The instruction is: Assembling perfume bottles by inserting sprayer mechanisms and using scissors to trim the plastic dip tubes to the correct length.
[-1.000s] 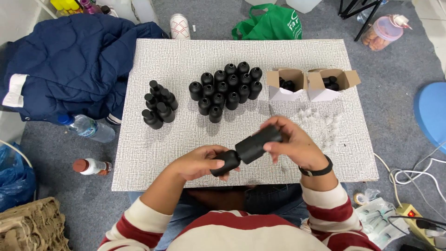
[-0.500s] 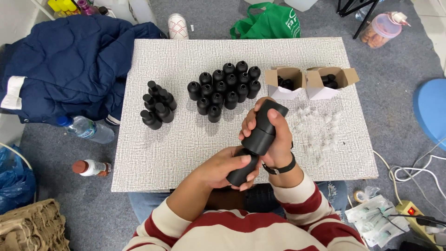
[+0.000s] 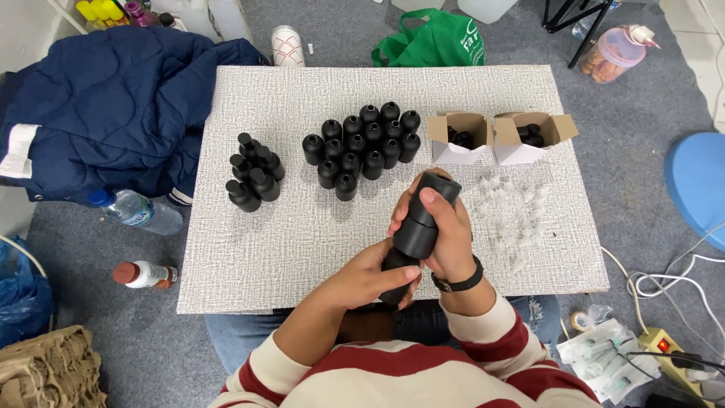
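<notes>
**Both hands on one black bottle above the table's near edge**

The right hand (image 3: 442, 238) wraps the upper body of a black bottle (image 3: 423, 219), fingers curled close together round it, thumb laid along the side. The bottle stands tilted, top leaning away towards the boxes, held just above the white textured table (image 3: 264, 249). Below, the left hand (image 3: 374, 276) grips the bottle's lower end, fingers pinched round it and partly hiding it. A dark watch (image 3: 457, 283) sits on the right wrist.

Further back, a tight cluster of black bottles (image 3: 362, 147) stands mid-table, with a smaller bunch of capped bottles (image 3: 253, 177) lying to its left. Two open cardboard boxes (image 3: 498, 136) sit right of the cluster, dark items inside. Clear small plastic pieces (image 3: 513, 215) are scattered just beside the right hand.
</notes>
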